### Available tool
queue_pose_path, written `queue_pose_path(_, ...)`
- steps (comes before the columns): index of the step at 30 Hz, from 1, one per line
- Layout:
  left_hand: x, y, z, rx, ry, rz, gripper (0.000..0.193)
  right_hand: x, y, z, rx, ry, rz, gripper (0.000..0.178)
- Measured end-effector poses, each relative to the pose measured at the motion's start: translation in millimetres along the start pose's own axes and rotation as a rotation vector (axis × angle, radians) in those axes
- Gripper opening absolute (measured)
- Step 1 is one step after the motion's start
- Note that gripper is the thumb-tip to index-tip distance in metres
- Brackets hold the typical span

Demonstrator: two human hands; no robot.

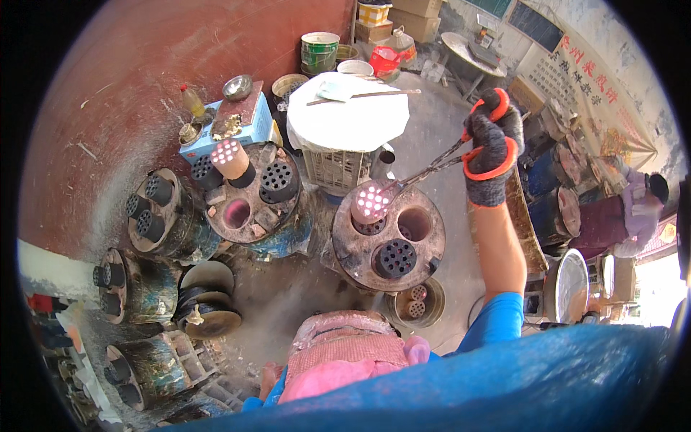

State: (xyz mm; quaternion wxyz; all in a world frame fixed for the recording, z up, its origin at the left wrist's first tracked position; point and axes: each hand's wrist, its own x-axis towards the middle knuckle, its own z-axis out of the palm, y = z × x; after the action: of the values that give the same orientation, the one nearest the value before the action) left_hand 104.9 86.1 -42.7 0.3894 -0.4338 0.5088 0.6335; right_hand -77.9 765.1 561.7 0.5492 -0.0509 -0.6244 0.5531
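My right hand, in a dark grey knit glove, is closed on the handles of long metal tongs; orange loops show around the fingers. At their far end the tong jaws meet a glowing honeycomb coal briquette. It is over the left hole of a round three-hole stove, above a darker briquette; whether the two touch I cannot tell. A black briquette fills the front hole, and the right hole glows faintly inside. My left hand does not show.
A second stove at left carries a glowing briquette and black ones. More drum stoves line the left wall. Behind is a white-covered stand. A bucket with briquettes sits in front. Another person is at far right.
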Motion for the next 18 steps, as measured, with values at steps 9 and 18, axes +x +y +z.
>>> queue_pose_path(9, -17.3, 10.1, 11.6, 0.298, 0.042, 0.129, 0.02, 15.2, -59.6, -123.7, 0.172, -0.093, -0.088, 0.047)
queue_pose_path(18, -78.2, 50.4, 98.4, 0.585, 0.051, 0.302, 0.016, -7.8, -27.9, -173.4, 0.019, 0.049, 0.002, 0.047)
